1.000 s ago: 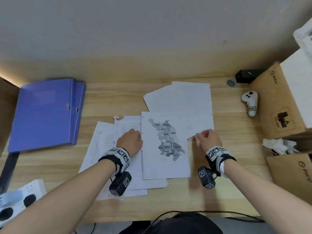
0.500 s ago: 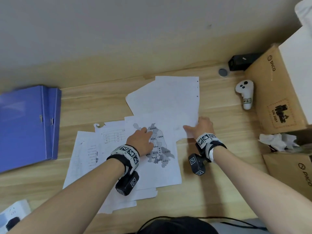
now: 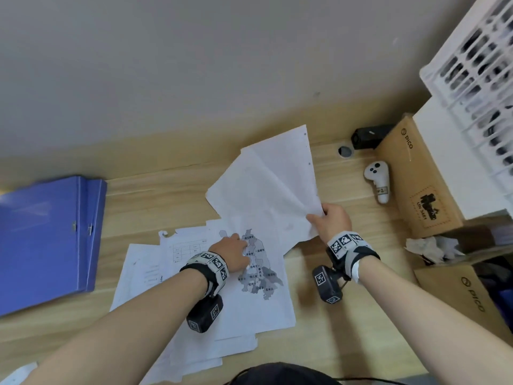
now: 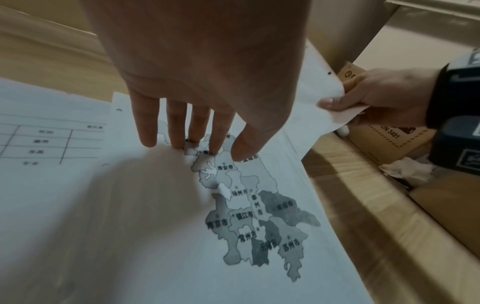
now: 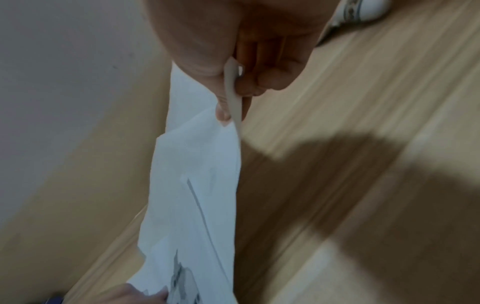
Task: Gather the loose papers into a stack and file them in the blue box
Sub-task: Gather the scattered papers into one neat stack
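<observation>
Loose white papers lie spread over the wooden desk (image 3: 155, 201). A sheet with a grey map (image 3: 259, 276) (image 4: 257, 222) lies on top of the near pile. My left hand (image 3: 236, 252) (image 4: 189, 133) presses on the map sheet with straight fingers. My right hand (image 3: 323, 218) (image 5: 231, 90) pinches the near corner of two blank sheets (image 3: 272, 190) (image 5: 197, 174) and lifts that edge off the desk. The blue box (image 3: 47, 237) lies closed at the far left, apart from both hands.
Cardboard boxes (image 3: 416, 182) and a white crate (image 3: 477, 65) crowd the right side. A white controller (image 3: 379, 179), a black block (image 3: 369, 136) and crumpled tissue (image 3: 433, 245) lie near them. A table sheet (image 3: 188, 248) and more papers (image 3: 138, 273) sit left of the map.
My right hand has taken hold of the blank sheets' corner and lifted it, moving right. My left hand slid forward onto the map. The head view has shifted right.
</observation>
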{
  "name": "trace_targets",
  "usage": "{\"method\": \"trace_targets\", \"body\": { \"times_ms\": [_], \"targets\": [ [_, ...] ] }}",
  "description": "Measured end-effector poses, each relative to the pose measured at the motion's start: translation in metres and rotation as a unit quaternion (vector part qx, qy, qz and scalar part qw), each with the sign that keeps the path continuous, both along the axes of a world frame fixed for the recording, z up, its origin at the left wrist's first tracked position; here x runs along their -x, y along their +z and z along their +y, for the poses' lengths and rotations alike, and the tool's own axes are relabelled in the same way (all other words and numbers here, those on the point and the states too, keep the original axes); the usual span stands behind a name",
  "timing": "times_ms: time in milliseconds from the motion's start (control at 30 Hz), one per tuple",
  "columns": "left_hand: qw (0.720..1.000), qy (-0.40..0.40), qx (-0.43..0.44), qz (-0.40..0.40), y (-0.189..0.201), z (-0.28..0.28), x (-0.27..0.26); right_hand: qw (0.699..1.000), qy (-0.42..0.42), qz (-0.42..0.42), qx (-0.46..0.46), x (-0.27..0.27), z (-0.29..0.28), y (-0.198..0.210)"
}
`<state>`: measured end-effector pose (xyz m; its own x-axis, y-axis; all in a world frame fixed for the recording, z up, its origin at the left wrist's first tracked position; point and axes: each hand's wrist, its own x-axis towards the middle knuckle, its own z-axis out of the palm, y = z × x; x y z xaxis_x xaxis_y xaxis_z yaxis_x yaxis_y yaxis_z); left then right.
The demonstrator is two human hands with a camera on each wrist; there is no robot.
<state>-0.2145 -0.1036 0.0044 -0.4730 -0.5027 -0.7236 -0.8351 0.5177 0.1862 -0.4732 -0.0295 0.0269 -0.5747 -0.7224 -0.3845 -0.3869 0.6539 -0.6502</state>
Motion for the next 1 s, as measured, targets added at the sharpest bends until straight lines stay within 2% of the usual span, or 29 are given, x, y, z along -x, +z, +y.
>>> {"method": "trace_targets", "body": {
  "times_ms": [100, 167, 267, 333, 433, 500, 567, 633, 700, 800, 900, 1000],
  "targets": [
    [1.000, -0.012, -0.015, -0.012, 0.006, -0.001, -0.004, 0.998, -0.021, 0.035, 0.042, 0.004, 0.002, 0.027],
    [0.999, 0.011, -0.042, 0.007, 0.010, -0.002, -0.007, 0.995, -0.017, 0.051, 0.082, 0.007, 0.004, 0.043],
    [0.990, 0.095, -0.057, 0.082, 0.024, -0.009, -0.014, 0.988, -0.001, 0.065, 0.137, 0.006, 0.006, 0.067],
    [0.969, 0.179, -0.041, 0.164, 0.042, -0.017, -0.021, 0.981, -0.002, 0.067, 0.181, -0.001, 0.006, 0.082],
    [0.910, 0.303, -0.040, 0.279, 0.069, -0.034, -0.037, 0.971, 0.026, 0.060, 0.229, -0.017, 0.009, 0.102],
    [0.845, 0.407, -0.055, 0.341, 0.085, -0.048, -0.046, 0.969, 0.055, 0.046, 0.238, -0.026, 0.009, 0.104],
    [0.765, 0.507, -0.061, 0.391, 0.101, -0.058, -0.061, 0.969, 0.095, 0.047, 0.222, -0.036, 0.010, 0.096],
    [0.702, 0.574, -0.071, 0.417, 0.112, -0.059, -0.079, 0.972, 0.125, 0.047, 0.193, -0.048, 0.014, 0.086],
    [0.667, 0.615, -0.084, 0.412, 0.116, -0.050, -0.104, 0.970, 0.171, 0.028, 0.169, -0.066, 0.022, 0.072],
    [0.656, 0.642, -0.099, 0.386, 0.112, -0.039, -0.120, 0.963, 0.227, 0.038, 0.141, -0.078, 0.034, 0.048],
    [0.682, 0.637, -0.090, 0.348, 0.094, -0.020, -0.139, 0.954, 0.275, 0.040, 0.113, -0.095, 0.045, 0.025],
    [0.693, 0.634, -0.103, 0.328, 0.067, 0.004, -0.155, 0.948, 0.306, 0.025, 0.078, -0.109, 0.057, 0.009]
  ]
}}
